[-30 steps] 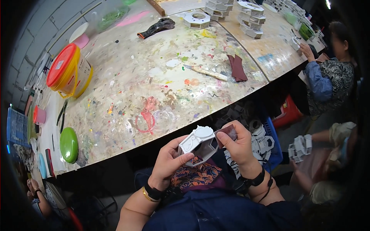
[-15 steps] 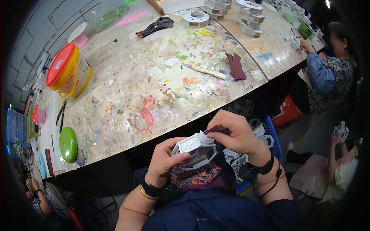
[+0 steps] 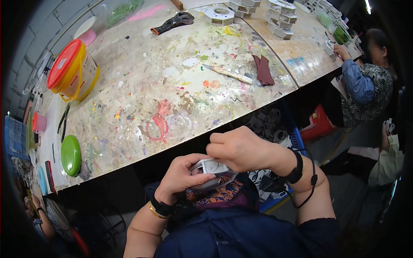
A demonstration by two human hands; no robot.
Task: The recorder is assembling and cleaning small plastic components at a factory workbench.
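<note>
My left hand (image 3: 177, 177) grips a white angular frame part (image 3: 211, 167) low in front of me, off the table's near edge, with the thumb across its side. Bent over the part's far right side is my right hand (image 3: 241, 148), its fingers closed and pressed against it. The folded piece of dark red sandpaper that showed in these fingers half a second ago is now hidden beneath them. Two more dark red sandpaper strips (image 3: 263, 71) lie crossed on the table, beside a thin tool with a pale wrapped handle (image 3: 228, 74).
On the paint-stained table (image 3: 129, 99) stand a yellow bucket with red lid (image 3: 73, 71), a green lid (image 3: 70, 155), a dark glove (image 3: 173, 23) and stacked white parts (image 3: 282, 19). A blue crate (image 3: 297, 139) with white parts sits beneath at right. Other people work at right and lower left.
My right hand has moved left over the white part and turned, knuckles up, covering the sandpaper. The part has tilted in my left hand. A person at far right has shifted.
</note>
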